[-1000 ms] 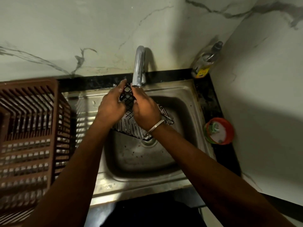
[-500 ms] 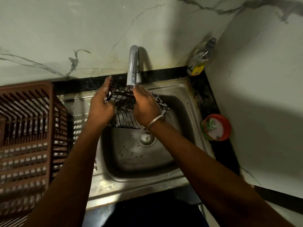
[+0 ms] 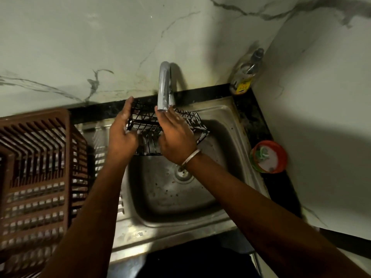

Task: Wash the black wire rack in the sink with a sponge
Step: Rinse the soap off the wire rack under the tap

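You have one view: the wide-angle camera on your head looks steeply down, close over the sink (image 3: 170, 231), facing the marble back wall (image 3: 100, 37) behind the bench

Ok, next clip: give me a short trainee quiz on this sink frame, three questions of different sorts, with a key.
1. True or false: the black wire rack is held under the spout of the faucet.
2. What stands in the wall corner, to the right of the faucet? A) a bottle B) a kettle C) a frying pan
3. Fill in: the left hand grips the rack's ____ end, while the right hand lies over its wires.

Key: 1 true; 2 A; 3 left.
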